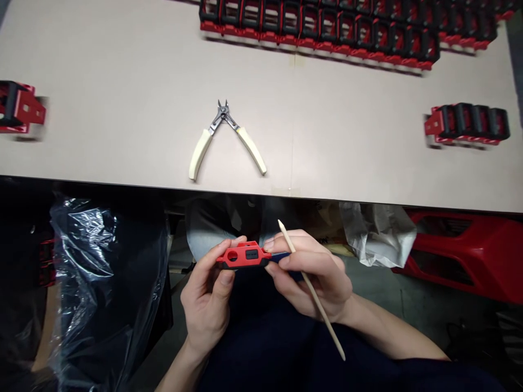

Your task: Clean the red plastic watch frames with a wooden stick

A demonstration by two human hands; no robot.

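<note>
Left hand curls up from below, thumb and fingers closed around a small red-and-black plastic link, pinching it by its long edges. In the head view, the link sits over my lap, just below the table's near edge. Right hand is half closed, gripping a pointed wooden stick between thumb and fingers like a pencil, its tip rising past my knuckles, while my fingers lie against the link's right end. Something dark blue shows there, too hidden to name. The link looks light and stiff, though its smooth plastic could slip, so the long edges seem the best place to hold it, clear of the round and square openings on its face. Beyond it, the pale table carries cream-handled flush cutters, jaws pointing away from me and handles splayed. Rows of red-and-black cable chain lie along the far edge, with a short chain section at left and another chain section at right. Below the table edge are black plastic sheeting, a whitish bag, a large red plastic shell and a grey floor.
</note>
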